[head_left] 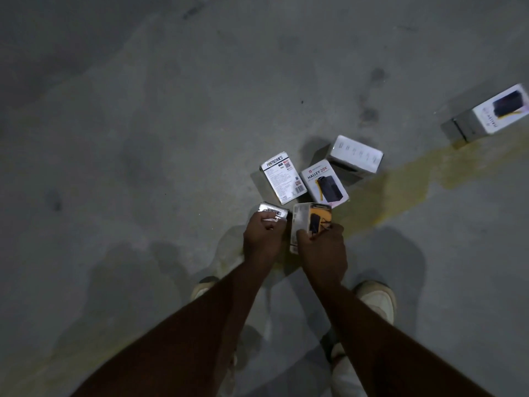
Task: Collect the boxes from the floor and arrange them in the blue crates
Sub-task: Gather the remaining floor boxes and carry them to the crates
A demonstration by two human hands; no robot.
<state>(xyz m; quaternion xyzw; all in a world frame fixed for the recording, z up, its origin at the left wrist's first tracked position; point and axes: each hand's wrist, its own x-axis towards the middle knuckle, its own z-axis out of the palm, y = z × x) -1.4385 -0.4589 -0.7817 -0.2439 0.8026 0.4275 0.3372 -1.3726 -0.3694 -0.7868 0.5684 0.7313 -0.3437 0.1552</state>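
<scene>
Two forearms extend down and forward from the camera, above two pale shoes (378,299) planted on the concrete floor (143,138). The left hand (262,234) curls its fingers round a small white box (273,212); the right hand (323,243) grips a second box with a yellow-and-black face (310,222), tilted and apparently lifted clear of the floor. Landmark: the yellow-faced box. Just beyond it lie three more boxes close together: one text-side up (283,177) beyond and to its left, one marked HALLEY 20K (325,183) directly beyond, and one plain white (355,156) farther beyond and to its right. A sixth box (492,114) lies well apart, far to its right. Count: six boxes, two held, four on the floor. No blue crate is in view. The step in hand appears to be collection; the next move calls for either stacking more boxes into the hands or carrying the two held boxes to a crate.
</scene>
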